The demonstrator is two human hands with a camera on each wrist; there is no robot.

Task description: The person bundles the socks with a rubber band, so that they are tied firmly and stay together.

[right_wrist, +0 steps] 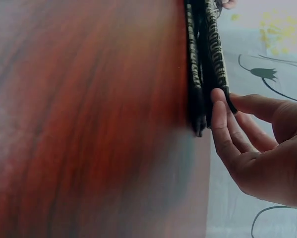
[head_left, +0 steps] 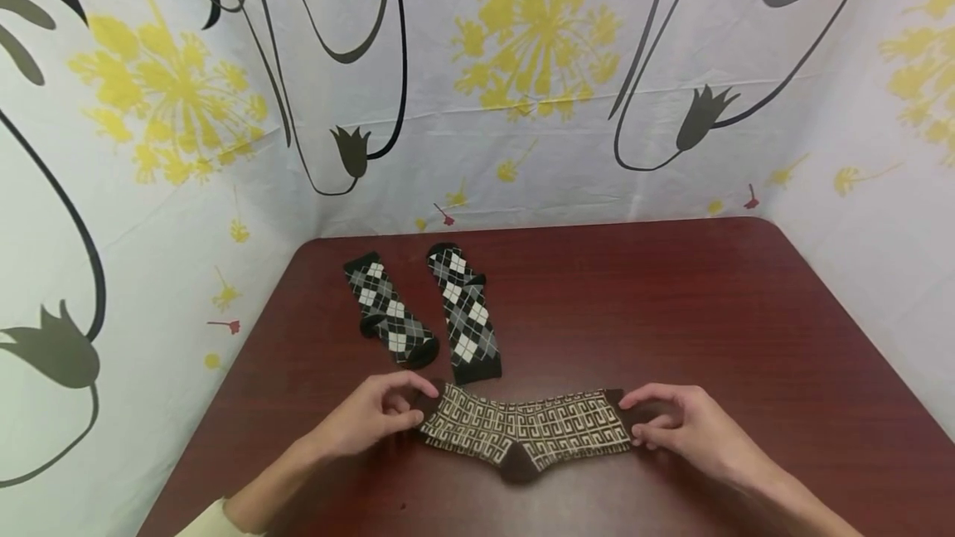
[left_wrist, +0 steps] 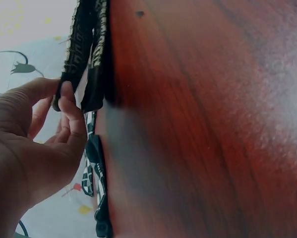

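Observation:
A brown sock with a cream maze-like pattern (head_left: 522,429) is stretched sideways near the front of the table, its dark heel towards me. My left hand (head_left: 373,414) pinches its dark left end between thumb and fingers. At the other end, my right hand (head_left: 690,429) pinches the dark right edge. Both wrist views show two layers of patterned knit, one close above the other. In the left wrist view the left hand (left_wrist: 44,134) grips the upper layer (left_wrist: 79,44). The right wrist view has the right hand (right_wrist: 257,139) likewise on the upper layer (right_wrist: 216,49).
Two black, grey and white argyle socks, a left one (head_left: 388,305) and a right one (head_left: 466,313), lie flat just behind. They rest on a dark reddish wooden table (head_left: 671,313). White cloth with flower prints (head_left: 448,147) surrounds the table's back and sides.

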